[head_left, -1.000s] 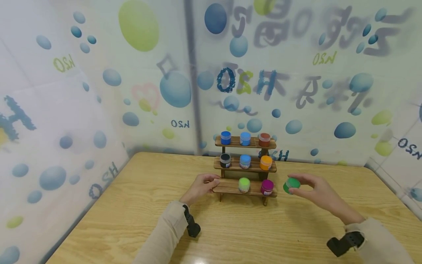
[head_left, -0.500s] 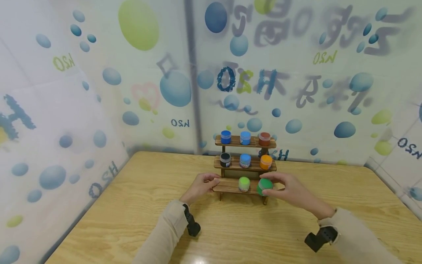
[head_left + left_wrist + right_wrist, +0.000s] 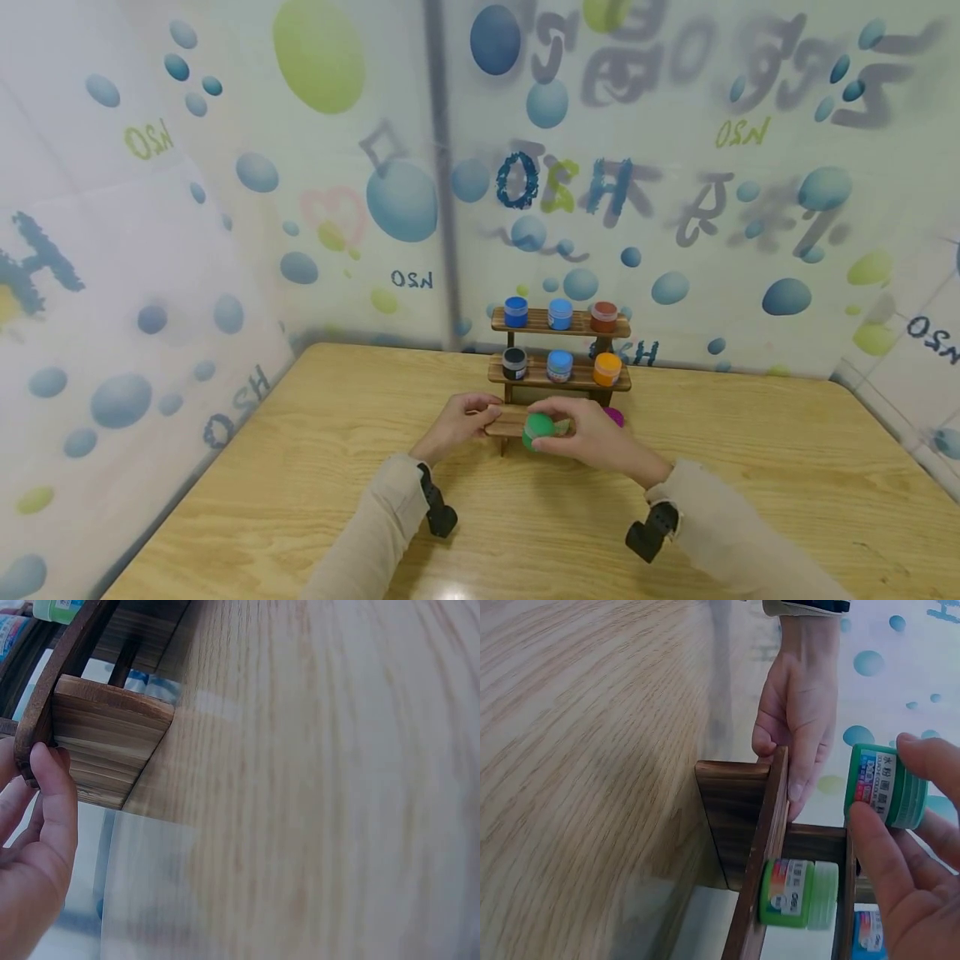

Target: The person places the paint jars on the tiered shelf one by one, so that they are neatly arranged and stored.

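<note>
A small dark-wood stand with three stepped shelves carries several paint jars. My left hand (image 3: pixel 456 427) pinches the left end of its bottom shelf (image 3: pixel 506 422); the left wrist view shows thumb and fingers on either side of the board. My right hand (image 3: pixel 600 437) holds a green paint jar (image 3: pixel 537 431) by its sides, over the left part of that shelf. In the right wrist view the held jar is apart from the board. A light green paint jar (image 3: pixel 786 894) stands on the bottom shelf, mostly behind my right hand in the head view. A purple jar (image 3: pixel 615 417) is partly hidden too.
Dark blue (image 3: pixel 516 312), light blue (image 3: pixel 559 314) and brown (image 3: pixel 603 317) jars line the top shelf. Black (image 3: pixel 514 363), blue (image 3: pixel 559 366) and orange (image 3: pixel 607 368) jars sit on the middle one. A patterned curtain (image 3: pixel 360 250) hangs behind the wooden table (image 3: pixel 337 400).
My right hand has carried the green paint jar leftward from beside the stand, passing in front of the purple and light green jars. The left hand has stayed on the shelf end.
</note>
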A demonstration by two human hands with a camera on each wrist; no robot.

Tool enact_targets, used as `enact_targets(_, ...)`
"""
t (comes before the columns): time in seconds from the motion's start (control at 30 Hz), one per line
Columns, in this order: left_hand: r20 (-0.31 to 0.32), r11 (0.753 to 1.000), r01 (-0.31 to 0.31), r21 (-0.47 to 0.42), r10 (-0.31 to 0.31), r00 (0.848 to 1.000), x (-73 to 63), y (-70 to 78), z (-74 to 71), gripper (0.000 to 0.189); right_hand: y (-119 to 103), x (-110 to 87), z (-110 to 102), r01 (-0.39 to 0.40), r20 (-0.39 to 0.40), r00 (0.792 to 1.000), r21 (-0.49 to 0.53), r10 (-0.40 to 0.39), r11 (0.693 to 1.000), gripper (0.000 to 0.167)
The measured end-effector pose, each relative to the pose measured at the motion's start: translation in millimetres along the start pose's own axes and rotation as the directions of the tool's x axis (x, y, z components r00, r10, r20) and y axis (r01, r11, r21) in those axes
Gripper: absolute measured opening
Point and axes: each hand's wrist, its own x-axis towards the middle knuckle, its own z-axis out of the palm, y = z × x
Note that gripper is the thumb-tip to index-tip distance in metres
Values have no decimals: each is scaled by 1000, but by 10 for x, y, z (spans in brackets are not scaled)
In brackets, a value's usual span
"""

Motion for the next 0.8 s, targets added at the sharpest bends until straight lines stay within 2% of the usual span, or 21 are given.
enact_targets(0.27, 12, 1000, 10, -11, -10, 1000, -14, 34, -5, 26, 36, 197, 158, -20, -50, 999, -97, 15, 995, 41)
enact_targets(0.57, -2, 1000, -3, 2, 3, 1000, -24, 25, 20, 26, 66, 356, 271, -53, -79, 996, -149, 42, 987, 40)
enact_targets(0.7, 5, 1000, 1, -8, -1, 1000, -83, 142, 13, 25, 70, 412, 312, -85, -109, 992, -188, 65, 978, 37)
enact_targets(0.8, 8, 1000, 11, -15, -11, 1000, -79, 135, 9, 25, 62, 440, 339, -119, -140, 986, -210, 91, 970, 35)
